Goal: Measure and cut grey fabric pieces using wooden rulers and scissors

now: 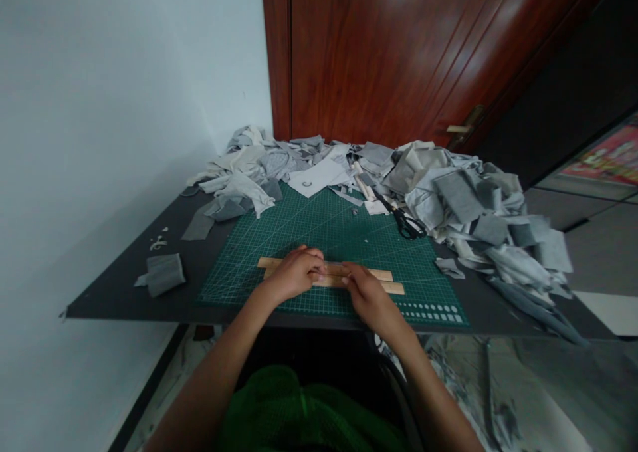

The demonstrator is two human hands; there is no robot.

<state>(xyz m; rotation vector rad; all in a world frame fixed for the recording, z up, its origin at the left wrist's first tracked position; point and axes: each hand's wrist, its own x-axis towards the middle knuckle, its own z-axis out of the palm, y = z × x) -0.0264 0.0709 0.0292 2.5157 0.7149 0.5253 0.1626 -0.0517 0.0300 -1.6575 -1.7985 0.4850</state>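
Two flat wooden strips, which look like rulers, lie side by side on a green cutting mat. The back strip and the front strip both run left to right. My left hand is over their middle, fingers curled and closed together. From the other side my right hand comes in with thumb and fingers pinched at the strips. A thin pale piece shows between the two sets of fingertips, too small to name. What each hand grips is mostly hidden by the fingers.
Black-handled scissors lie at the mat's right. Heaps of grey and white fabric scraps line the table's back and right side. A folded grey cloth piece is at the left. Behind stands a wooden door.
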